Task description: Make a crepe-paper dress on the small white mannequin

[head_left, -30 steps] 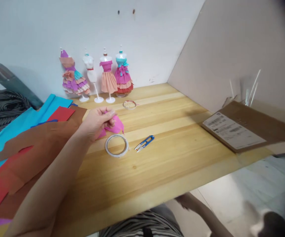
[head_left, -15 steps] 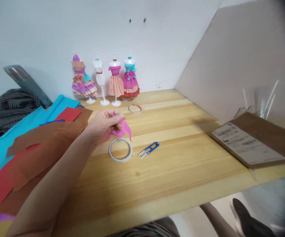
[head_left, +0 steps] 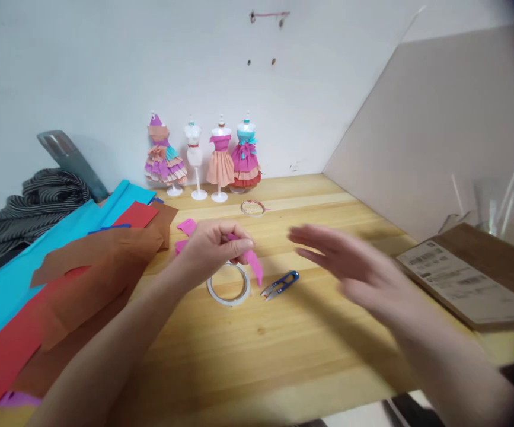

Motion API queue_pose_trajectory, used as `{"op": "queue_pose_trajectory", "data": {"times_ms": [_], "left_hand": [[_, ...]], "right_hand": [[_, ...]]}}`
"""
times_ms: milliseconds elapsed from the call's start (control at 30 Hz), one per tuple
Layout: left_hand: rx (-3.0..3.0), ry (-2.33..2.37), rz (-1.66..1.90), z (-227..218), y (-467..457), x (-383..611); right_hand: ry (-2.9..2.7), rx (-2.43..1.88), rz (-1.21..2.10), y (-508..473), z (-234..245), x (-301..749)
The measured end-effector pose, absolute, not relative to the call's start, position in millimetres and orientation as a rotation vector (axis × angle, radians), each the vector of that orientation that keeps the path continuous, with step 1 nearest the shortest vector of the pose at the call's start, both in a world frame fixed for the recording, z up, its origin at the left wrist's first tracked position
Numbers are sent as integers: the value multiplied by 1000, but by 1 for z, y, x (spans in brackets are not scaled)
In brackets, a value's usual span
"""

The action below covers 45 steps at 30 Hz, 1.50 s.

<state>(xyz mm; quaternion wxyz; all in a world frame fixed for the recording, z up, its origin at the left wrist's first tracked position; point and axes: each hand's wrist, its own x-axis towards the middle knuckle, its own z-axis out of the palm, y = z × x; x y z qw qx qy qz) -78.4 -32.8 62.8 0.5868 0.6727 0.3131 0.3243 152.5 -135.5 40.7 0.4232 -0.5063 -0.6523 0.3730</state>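
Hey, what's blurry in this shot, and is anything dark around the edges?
Head view: the right hand is smeared by motion blur, its fingers indistinct; the left hand, pinching a pink paper scrap, is fairly sharp, as are the tape ring and blue snips; the same view darkens to a vignette at the top-right corner.

The left hand (head_left: 214,249), at mid-frame, and the right hand (head_left: 350,264), right of centre and smeared by blur, are both bare. Bare forearms, uncovered as far as the frame shows, reach the lower corners.
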Motion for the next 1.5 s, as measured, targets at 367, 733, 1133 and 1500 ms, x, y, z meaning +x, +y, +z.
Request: {"op": "queue_pose_trajectory", "data": {"times_ms": [367,733,1133,1500], "left_hand": [[1682,987,1152,57,-7,-93],[1372,952,957,48,11,-96],[1411,1050,911,58,22,-97],[1622,829,589,55,47,-48]], "right_hand": [[-1422,-1048,1386,-16,50,99],[-1503,-1133,1299,-3,45,105],[-1677,-1181,1103,5,69,136],[-1863,-1156,1076,18,68,148]]}}
